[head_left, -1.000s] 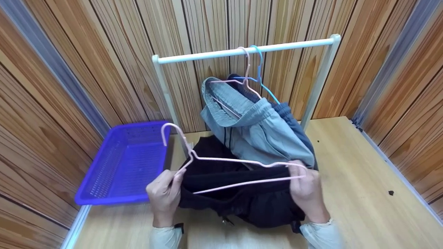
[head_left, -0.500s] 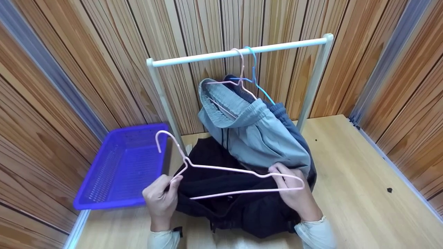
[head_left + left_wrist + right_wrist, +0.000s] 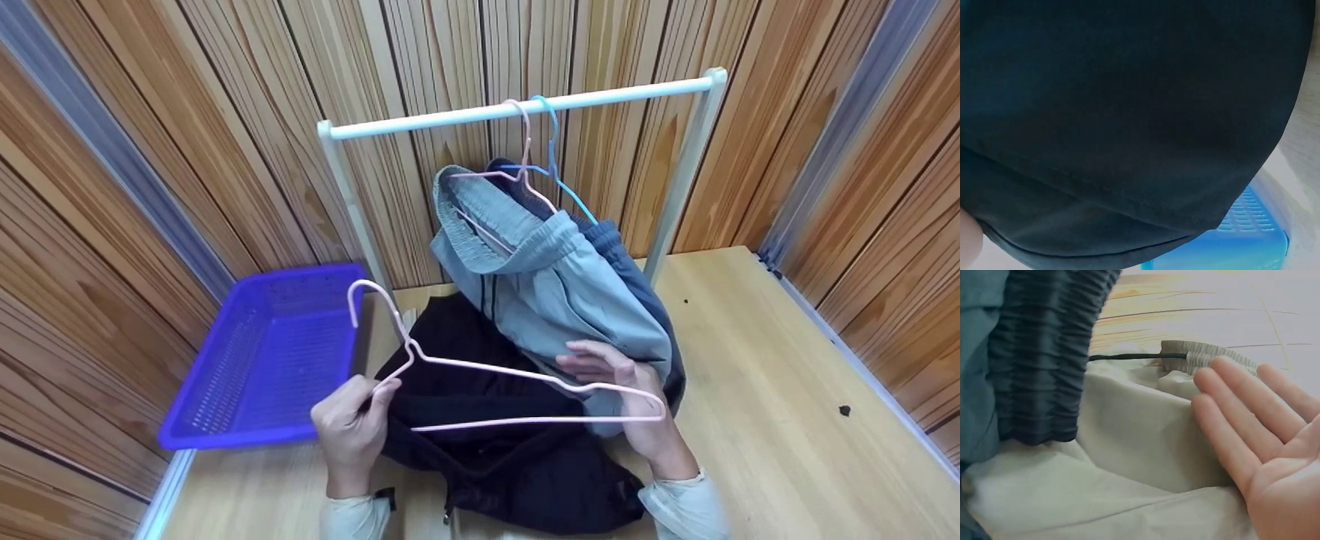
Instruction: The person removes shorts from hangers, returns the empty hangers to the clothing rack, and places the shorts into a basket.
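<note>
Black garment [image 3: 540, 480], bunched above the near part of the wooden counter [image 3: 750, 360], has its waist opening spread and its left end held by the left hand [image 3: 349, 421], whose fingers are curled firmly round the waistband. A pink hanger [image 3: 487, 367] has its left end inside that opening; its right end sticks out in front of the right hand [image 3: 634, 375], though whether they touch I cannot tell. The right fingers are straight and slightly spread, gripping nothing, just beside a grey garment [image 3: 600, 300]. A purple basket [image 3: 240, 438] sits toward the counter's left edge; a small dark speck [image 3: 845, 410] lies near the right edge. Near the back edge stands a white rack [image 3: 435, 118], where the grey garment hangs from another pink hanger [image 3: 528, 142] and a dark blue garment [image 3: 607, 238] hangs behind it from a blue hanger [image 3: 553, 142]. Wood-patterned panels [image 3: 225, 112] rise beyond.
</note>
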`<state>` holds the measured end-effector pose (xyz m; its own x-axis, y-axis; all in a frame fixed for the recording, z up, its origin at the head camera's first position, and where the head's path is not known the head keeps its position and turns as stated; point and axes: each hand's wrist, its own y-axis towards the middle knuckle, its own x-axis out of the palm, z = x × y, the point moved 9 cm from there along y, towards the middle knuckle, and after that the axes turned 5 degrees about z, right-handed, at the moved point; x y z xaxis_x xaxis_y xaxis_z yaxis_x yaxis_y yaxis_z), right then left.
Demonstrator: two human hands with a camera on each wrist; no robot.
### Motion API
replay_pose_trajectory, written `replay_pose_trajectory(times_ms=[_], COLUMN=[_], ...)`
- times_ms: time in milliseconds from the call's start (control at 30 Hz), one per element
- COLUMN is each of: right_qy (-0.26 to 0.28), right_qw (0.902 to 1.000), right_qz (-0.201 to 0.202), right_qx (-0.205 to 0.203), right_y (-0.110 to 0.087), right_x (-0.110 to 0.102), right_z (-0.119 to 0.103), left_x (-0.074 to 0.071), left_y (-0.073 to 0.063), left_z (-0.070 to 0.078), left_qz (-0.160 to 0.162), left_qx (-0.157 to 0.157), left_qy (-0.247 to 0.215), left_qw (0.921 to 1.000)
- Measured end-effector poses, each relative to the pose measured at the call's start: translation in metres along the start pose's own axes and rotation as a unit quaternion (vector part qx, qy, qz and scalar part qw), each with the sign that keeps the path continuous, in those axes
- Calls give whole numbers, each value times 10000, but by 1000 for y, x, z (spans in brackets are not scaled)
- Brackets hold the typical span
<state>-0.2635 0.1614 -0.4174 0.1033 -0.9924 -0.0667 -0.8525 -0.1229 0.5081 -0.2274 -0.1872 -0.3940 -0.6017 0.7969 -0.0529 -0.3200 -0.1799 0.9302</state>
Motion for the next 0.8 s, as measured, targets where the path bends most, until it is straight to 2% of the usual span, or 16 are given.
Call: replay_pose_trajectory(times_ms=[67,167,367,467,533,567,633,667,733,767,800], right_qy=[502,1223,2360,2678,2665,2569,2039,1659,523,-141,-800], right_qw=[9985,9909,9659,9557,9549,9574,9708,9777,9886,9876,9815], right_qz=[-215,-560,-969,-1123,-1202,-1192,-1021,-906,-572,-374,-193], right_qx=[65,-2,-430,-487,-527,-553,-741,-914,-1288,-1518,-1728], right_y=[0,0,-3,-7,-10,-11,-12,-13,-12,-12,-11], right_x=[2,5,2,-1,-3,-4,-6,-6,-6,-5,-4], right_z=[-2,-9,-32,-44,-52,-56,-65,-70,-78,-83,-87], left_x=[0,0,4,6,6,7,7,7,7,8,8], left_y=[0,0,1,1,1,1,1,1,0,0,-1], left_z=[0,0,1,1,1,1,1,1,1,1,2], left_qz=[8,-37,-239,-346,-395,-418,-453,-467,-496,-514,-530], left_qx=[10,16,-4,-39,-54,-52,-46,-32,-4,9,23], left_qy=[18,11,-8,9,35,61,106,123,176,197,211], left_qw=[10000,10000,9997,9994,9992,9991,9989,9988,9986,9985,9984])
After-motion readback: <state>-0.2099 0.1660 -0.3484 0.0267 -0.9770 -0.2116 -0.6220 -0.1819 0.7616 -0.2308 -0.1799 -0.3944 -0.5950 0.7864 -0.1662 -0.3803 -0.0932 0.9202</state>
